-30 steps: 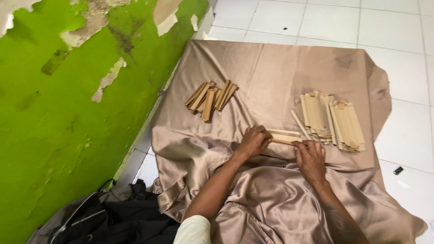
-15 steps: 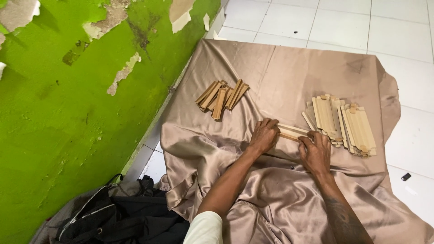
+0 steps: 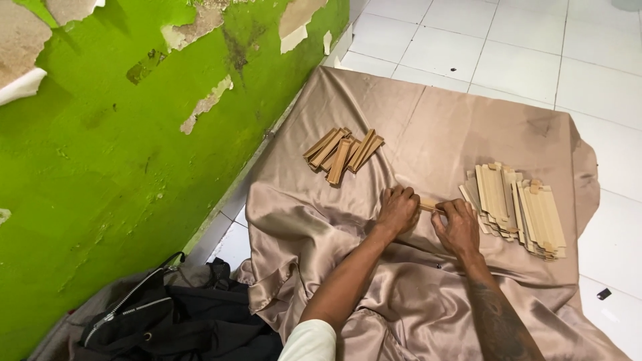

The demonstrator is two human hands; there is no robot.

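My left hand [image 3: 397, 209] and my right hand [image 3: 457, 225] are closed together on a pale wooden stick [image 3: 429, 206] held between them, low over a shiny beige cloth [image 3: 435, 127] spread on the floor. Only a short middle part of the stick shows between the fingers. A stack of pale flat wooden sticks [image 3: 518, 208] lies just right of my right hand. A small heap of darker brown sticks [image 3: 342, 150] lies on the cloth beyond my left hand.
A green wall with peeling paint [image 3: 114, 154] runs along the left. A black bag with a zip [image 3: 167, 321] lies at the bottom left. White floor tiles [image 3: 535, 53] surround the cloth. A small dark object [image 3: 603, 293] sits on the tiles at right.
Both hands have drawn closer together around the stick, so less of it shows. The camera view has shifted, moving the cloth and piles rightward in the frame.
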